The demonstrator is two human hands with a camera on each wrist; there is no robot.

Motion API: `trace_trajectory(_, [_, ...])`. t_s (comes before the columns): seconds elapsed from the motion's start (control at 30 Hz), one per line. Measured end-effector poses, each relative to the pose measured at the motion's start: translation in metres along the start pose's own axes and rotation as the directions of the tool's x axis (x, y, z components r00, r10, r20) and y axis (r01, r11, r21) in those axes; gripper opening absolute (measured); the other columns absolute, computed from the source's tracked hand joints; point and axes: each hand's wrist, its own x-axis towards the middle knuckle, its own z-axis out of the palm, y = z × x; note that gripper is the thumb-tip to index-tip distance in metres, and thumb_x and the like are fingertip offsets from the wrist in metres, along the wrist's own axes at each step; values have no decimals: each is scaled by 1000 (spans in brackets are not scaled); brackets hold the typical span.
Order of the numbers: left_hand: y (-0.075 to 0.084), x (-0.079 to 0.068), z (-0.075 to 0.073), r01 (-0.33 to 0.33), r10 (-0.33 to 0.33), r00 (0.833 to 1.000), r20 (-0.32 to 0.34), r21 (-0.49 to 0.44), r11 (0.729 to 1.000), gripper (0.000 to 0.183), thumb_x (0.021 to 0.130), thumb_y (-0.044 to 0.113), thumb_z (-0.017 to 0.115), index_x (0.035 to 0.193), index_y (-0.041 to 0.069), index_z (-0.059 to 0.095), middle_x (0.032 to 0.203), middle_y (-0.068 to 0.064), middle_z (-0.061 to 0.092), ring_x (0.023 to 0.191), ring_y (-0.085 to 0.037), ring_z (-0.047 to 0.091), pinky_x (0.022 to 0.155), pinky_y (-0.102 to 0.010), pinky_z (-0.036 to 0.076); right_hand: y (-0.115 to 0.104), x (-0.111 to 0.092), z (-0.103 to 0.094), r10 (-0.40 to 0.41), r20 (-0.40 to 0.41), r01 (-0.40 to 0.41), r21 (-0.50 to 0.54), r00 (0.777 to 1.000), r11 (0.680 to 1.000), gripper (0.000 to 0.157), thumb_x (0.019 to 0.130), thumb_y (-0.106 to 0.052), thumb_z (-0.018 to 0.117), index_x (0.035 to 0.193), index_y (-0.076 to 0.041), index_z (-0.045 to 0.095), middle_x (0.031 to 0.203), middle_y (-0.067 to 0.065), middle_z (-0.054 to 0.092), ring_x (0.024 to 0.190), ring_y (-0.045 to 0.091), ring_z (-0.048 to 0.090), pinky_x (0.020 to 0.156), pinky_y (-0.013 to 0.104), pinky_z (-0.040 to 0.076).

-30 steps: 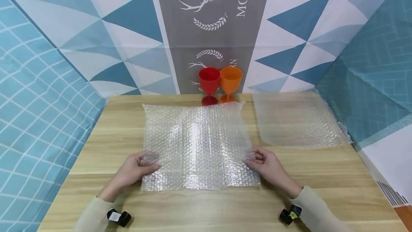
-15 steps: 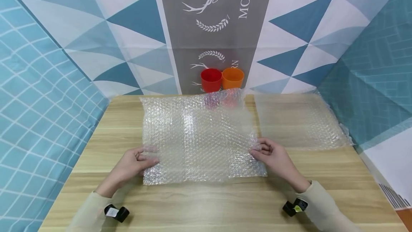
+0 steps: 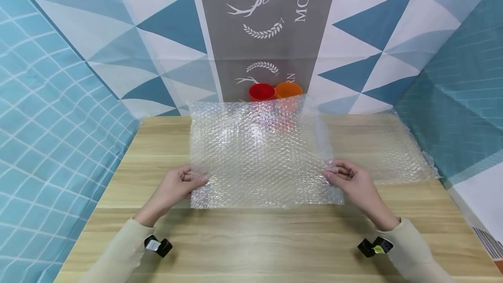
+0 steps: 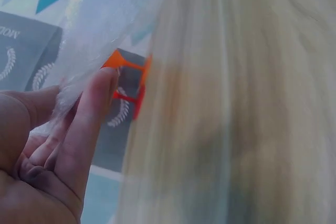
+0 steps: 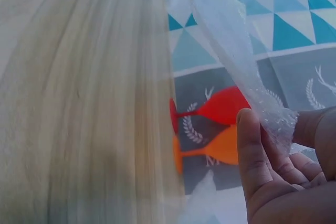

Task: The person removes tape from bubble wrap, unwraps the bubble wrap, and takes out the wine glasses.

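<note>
A clear sheet of bubble wrap (image 3: 259, 156) is stretched between both hands, raised above the table in the wrist views. My left hand (image 3: 178, 187) pinches its left edge between thumb and fingers. On the opposite edge, my right hand (image 3: 353, 182) pinches it the same way. Behind the sheet stand a red goblet (image 3: 262, 92) and an orange goblet (image 3: 288, 89), side by side at the table's back edge. In the head view the sheet covers all but their upper parts. Stems and bases of the red goblet (image 5: 226, 104) and orange goblet (image 5: 220, 146) show in the right wrist view.
A second sheet of bubble wrap (image 3: 401, 156) lies flat at the back right of the wooden table (image 3: 251, 243). A patterned cloth backdrop (image 3: 271, 38) rises behind the table, with blue-green cloths (image 3: 47, 112) along the sides.
Both hands have lifted the bubble wrap and carried it away from the body, toward the back. Its far edge now overlaps the goblets, which were mostly uncovered earlier.
</note>
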Motion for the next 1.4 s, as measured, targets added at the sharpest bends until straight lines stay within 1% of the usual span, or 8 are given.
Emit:
trace_trajectory(0.17, [14,14,14,-41,41,999,-8,-37,998,38,95,33,75,123,9,69,93,-4,79,59,-7,57,55,-32,58,2,0,-14,-23,-38,23,21,999,1000,43,98,-16,71,132,7,59,102,-9,75,90,6,74,80,25,62])
trace_trajectory(0.3, [21,19,22,-55,55,998,-3,-98,994,36,96,29,75,125,9,70,83,-1,77,54,-6,50,52,-31,56,3,1,-24,-39,-65,42,43,997,998,41,98,-14,71,131,8,59,102,-9,77,91,5,74,79,23,62])
trace_trajectory(0.53, [28,26,36,-74,82,996,38,-174,982,34,99,24,71,129,9,68,89,0,78,53,-6,48,52,-28,54,9,4,-39,-24,-127,26,13,992,1000,40,97,-14,72,130,7,61,99,-12,77,88,2,73,78,20,61])
trace_trajectory(0.67, [32,31,43,-79,91,994,56,-188,979,33,101,21,68,131,9,67,71,6,68,52,-6,47,53,-31,59,13,5,-48,-19,-155,21,9,988,1000,38,97,-14,72,129,5,62,97,-15,77,85,2,73,75,20,61])
trace_trajectory(0.77, [35,35,49,-85,99,993,61,-201,976,33,101,18,68,132,8,67,73,4,70,53,-6,51,54,-32,60,14,4,-55,-4,-166,4,-4,986,1000,38,98,-16,72,130,2,63,97,-17,76,83,2,73,74,20,61])
trace_trajectory(1.0, [40,44,63,-98,116,991,65,-233,967,33,100,16,68,131,4,66,104,-16,79,59,-9,63,57,-36,63,15,5,-67,-15,-187,3,-65,982,998,36,99,-17,70,129,2,63,96,-19,75,83,0,72,72,19,61])
trace_trajectory(1.2, [39,50,78,-87,113,990,81,-267,960,32,101,14,67,131,3,66,108,-19,77,64,-13,71,59,-37,64,16,7,-77,-10,-201,-20,-147,980,989,41,100,-24,69,132,0,61,97,-26,73,86,-3,71,71,17,60])
trace_trajectory(1.4, [40,54,87,-93,121,990,75,-302,949,32,101,12,66,131,3,65,110,-20,77,67,-17,75,59,-36,64,20,9,-83,10,-208,-40,-138,978,990,43,100,-26,68,135,-2,61,97,-25,73,86,-2,71,71,17,60])
